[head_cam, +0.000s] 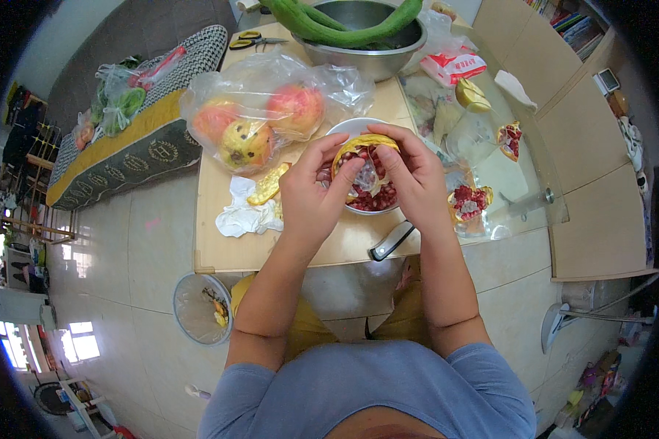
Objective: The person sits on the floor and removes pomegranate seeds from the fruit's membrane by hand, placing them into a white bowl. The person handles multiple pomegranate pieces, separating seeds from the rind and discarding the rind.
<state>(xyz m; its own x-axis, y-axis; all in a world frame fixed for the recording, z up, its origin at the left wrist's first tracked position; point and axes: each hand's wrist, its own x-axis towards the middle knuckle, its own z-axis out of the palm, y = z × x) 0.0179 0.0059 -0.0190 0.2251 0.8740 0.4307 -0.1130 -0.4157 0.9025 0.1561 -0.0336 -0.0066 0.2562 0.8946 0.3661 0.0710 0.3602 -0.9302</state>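
Both my hands hold one piece of pomegranate (367, 164) with yellow rind and dark red seeds. My left hand (319, 184) grips its left side and my right hand (407, 167) its right side, thumbs on the inner face. Beneath it stands a white bowl (354, 125) holding loose red seeds; the hands partly hide it. A knife (391, 241) with a black and white handle lies by the table's near edge, its blade out of sight. Yellow rind (269, 184) and crumpled white tissue (247, 211) lie left of my hands. Another opened pomegranate piece (469, 203) lies to the right.
A clear plastic bag (252, 104) holds several whole pomegranates. Behind stand a steel basin (357, 55) with long green gourds and yellow-handled scissors (252, 39). Further right are a smaller pomegranate piece (509, 140) and a red-white packet (454, 66). A lined bin (189, 315) stands on the floor.
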